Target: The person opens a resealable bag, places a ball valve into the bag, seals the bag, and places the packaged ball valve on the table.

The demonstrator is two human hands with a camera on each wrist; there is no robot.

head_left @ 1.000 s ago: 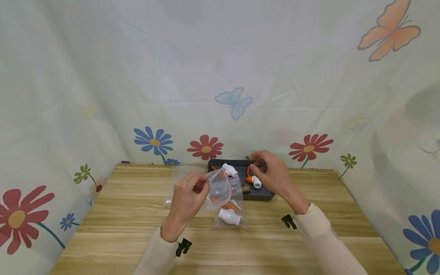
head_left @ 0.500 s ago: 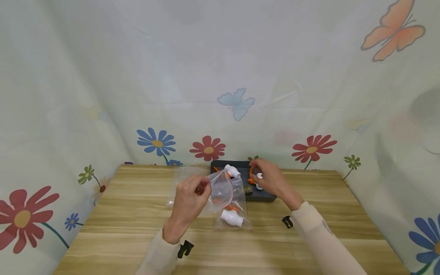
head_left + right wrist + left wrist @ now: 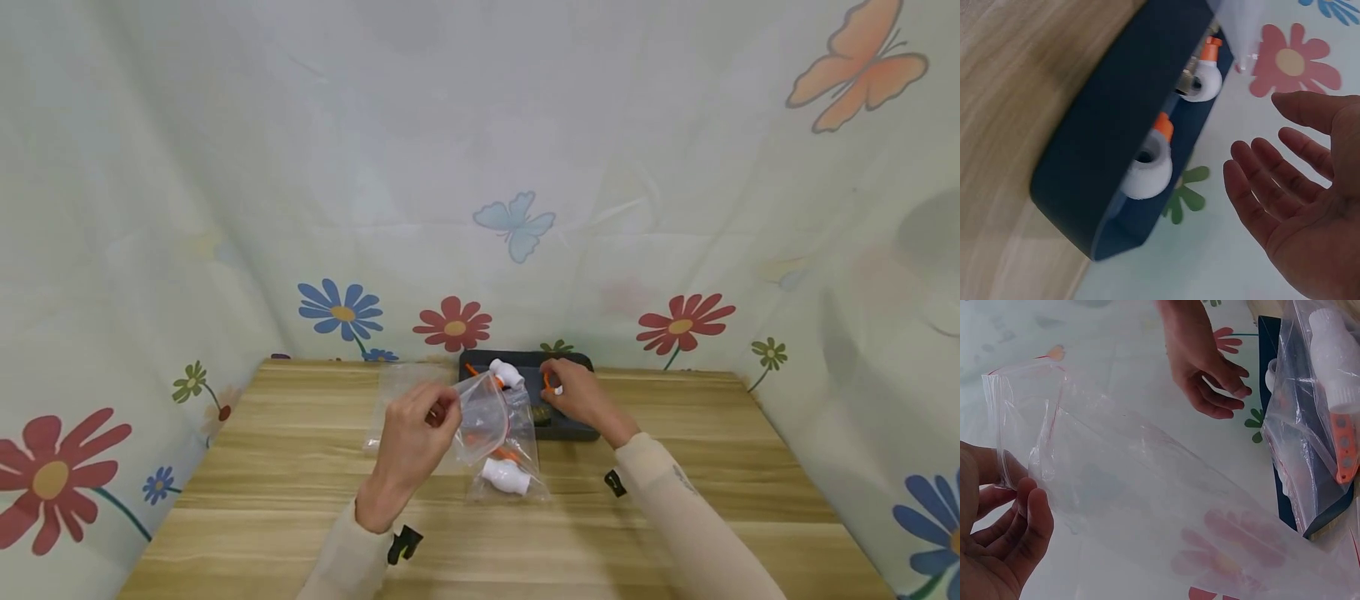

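Observation:
My left hand (image 3: 417, 433) pinches the edge of a clear zip bag (image 3: 482, 421), whose mouth gapes in the left wrist view. Under it lies another clear bag with a white ball valve (image 3: 506, 477) inside, orange handle showing. My right hand (image 3: 581, 393) is at the right part of the dark tray (image 3: 576, 432), fingers about an orange-handled white valve (image 3: 547, 382); the contact is hard to make out. Both wrist views show that hand's fingers spread and holding nothing, with the valve (image 3: 1150, 169) in the tray. A second white valve (image 3: 507, 374) lies toward the tray's left.
A brass-coloured fitting (image 3: 541, 414) lies in the tray between the valves. Another clear bag (image 3: 386, 400) is flat on the wooden table (image 3: 300, 467) at left. A flower-printed curtain (image 3: 375, 208) stands behind the table and along both sides.
My right hand has come down and slightly left to the right-hand valve in the tray, its thumb and fingers closer together. The left hand keeps its pinch on the bag.

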